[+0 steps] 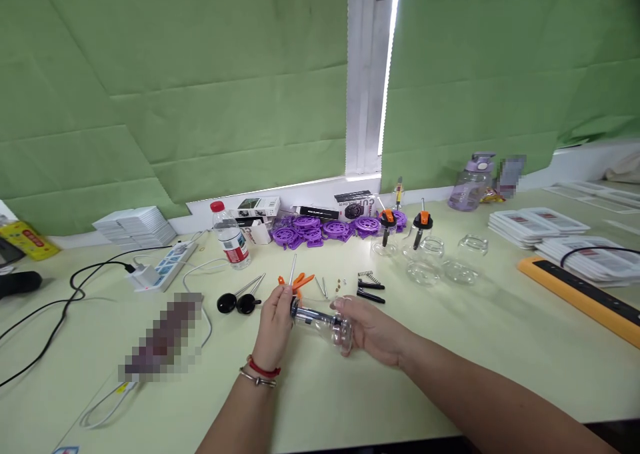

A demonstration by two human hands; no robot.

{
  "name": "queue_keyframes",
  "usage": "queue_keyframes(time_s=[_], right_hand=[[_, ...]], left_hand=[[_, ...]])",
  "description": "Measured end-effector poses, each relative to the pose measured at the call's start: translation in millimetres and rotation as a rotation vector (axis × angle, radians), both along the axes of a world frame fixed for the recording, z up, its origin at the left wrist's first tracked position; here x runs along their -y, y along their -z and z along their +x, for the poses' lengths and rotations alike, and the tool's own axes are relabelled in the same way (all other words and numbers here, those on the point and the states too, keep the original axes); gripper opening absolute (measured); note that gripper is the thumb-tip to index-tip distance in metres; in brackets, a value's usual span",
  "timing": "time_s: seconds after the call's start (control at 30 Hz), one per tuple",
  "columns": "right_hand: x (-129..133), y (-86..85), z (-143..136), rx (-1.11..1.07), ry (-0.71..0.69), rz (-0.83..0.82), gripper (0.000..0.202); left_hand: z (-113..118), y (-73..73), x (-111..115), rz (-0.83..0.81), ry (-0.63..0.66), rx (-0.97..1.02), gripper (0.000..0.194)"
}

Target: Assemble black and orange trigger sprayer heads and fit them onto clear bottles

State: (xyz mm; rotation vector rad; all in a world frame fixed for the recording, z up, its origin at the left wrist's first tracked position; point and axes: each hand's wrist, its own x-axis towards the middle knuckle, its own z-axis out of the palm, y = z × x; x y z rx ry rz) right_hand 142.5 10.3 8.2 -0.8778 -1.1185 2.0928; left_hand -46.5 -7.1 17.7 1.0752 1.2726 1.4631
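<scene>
Your left hand [276, 327] and right hand [373, 331] both grasp clear bottle [325, 322], held just above counter [450, 347] near front edge. Plunger part in neck; orange piece [300, 281], springs, screws unfitted behind. Two bottles [400, 234] finished, near back edge.

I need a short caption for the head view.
Both hands, left hand and right hand, hold a clear glass bottle over a green table.
</scene>
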Motion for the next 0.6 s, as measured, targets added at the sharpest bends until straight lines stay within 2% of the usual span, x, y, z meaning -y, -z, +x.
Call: queue_keyframes(time_s=[0.17,0.23,0.33,0.37,0.4,0.43,0.47,0.53,0.6], right_hand=[[5,4.5,17,0.221,0.073,0.465,0.044],[8,5.8,25,0.387,0.044,0.788,0.049],[9,4.4,37,0.608,0.000,1.370,0.045],[10,3.2,39,0.630,-0.009,1.477,0.044],[10,2.1,41,0.627,0.004,1.500,0.048],[10,1.2,42,0.603,0.041,1.440,0.057],[11,0.7,42,0.562,0.080,1.310,0.069],[12,1.2,40,0.455,0.096,0.907,0.077],[15,2.9,38,0.361,-0.006,0.515,0.065]], left_hand=[[3,4.6,3,0.045,0.028,-0.164,0.029],[5,7.2,3,0.001,0.047,-0.174,0.030],[9,9.9,3,-0.088,0.059,-0.150,0.032],[10,10.3,4,-0.091,0.050,-0.129,0.032],[12,10.5,5,-0.075,0.034,-0.103,0.031],[13,10.5,5,-0.045,0.015,-0.079,0.030],[15,10.5,7,-0.008,-0.007,-0.061,0.029],[17,10.4,9,0.078,-0.050,-0.073,0.027],[17,10.0,10,0.153,-0.081,-0.143,0.026]])
